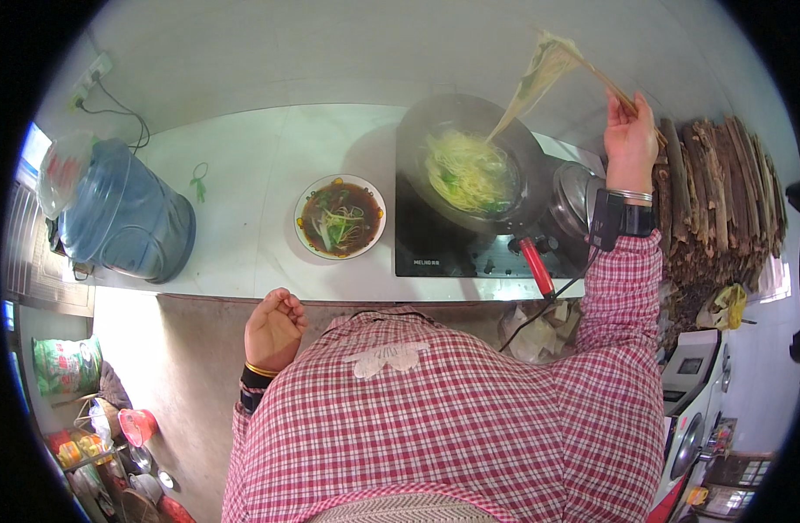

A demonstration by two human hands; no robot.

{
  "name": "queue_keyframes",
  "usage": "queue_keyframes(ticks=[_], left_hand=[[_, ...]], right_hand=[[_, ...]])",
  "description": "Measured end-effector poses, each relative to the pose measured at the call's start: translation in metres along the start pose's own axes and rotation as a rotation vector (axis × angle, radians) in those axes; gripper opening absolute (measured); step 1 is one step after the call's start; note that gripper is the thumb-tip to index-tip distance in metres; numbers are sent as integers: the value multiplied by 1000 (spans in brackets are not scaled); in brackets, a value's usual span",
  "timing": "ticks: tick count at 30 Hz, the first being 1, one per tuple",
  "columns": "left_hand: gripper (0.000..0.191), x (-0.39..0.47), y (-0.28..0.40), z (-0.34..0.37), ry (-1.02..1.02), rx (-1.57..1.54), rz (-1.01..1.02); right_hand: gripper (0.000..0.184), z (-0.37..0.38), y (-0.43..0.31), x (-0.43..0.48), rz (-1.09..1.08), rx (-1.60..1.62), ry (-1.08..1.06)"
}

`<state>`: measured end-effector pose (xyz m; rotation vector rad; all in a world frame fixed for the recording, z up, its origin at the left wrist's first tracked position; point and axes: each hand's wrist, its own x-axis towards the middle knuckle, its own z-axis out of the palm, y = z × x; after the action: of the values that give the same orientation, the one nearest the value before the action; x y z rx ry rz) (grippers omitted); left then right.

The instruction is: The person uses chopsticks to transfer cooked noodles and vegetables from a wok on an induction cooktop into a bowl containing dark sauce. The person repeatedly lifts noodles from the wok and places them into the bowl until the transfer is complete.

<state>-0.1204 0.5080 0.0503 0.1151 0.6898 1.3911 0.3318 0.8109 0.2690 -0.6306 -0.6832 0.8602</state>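
Note:
My right hand point(630, 140) grips a pair of wooden chopsticks point(599, 73), raised above the right side of the wok. A stretched hank of noodles with some green leaf point(542, 68) hangs from their tips down towards the dark wok point(426, 189). In the wok lie yellow noodles point(468, 171) and greens in steaming liquid. My left hand point(275, 330) is held by the counter's front edge, palm up, its fingers loosely curled together around nothing. Beyond it, left of the stove, stands a patterned bowl point(299, 225) of dark broth with shredded green and pale pieces on top.
Under the wok is a black glass cooktop point(413, 252); the wok's red handle point(536, 267) juts towards me. A metal lid point(573, 196) sits at its right. A blue water jug point(138, 216) lies at the counter's left. Stacked firewood point(717, 196) stands beyond my right arm.

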Motion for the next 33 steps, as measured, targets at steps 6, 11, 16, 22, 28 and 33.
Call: queue_keyframes(ticks=[6,11,16,22,28,33], left_hand=[[12,0,1,-4,14,-27,0],[11,1,1,-8,-3,-41,1],[12,1,1,-8,38,-35,-4],[12,0,2,-12,50,-39,-15],[12,1,4,-17,-2,-43,-14],[12,1,7,-15,11,-9,-21]], right_hand=[[26,5,1,-8,10,21,15],[27,8,0,-13,-7,23,-4],[29,6,3,-17,20,42,-5],[34,6,8,-21,6,-37,4],[32,3,10,-25,16,-18,10],[27,2,9,-30,51,11,19]])
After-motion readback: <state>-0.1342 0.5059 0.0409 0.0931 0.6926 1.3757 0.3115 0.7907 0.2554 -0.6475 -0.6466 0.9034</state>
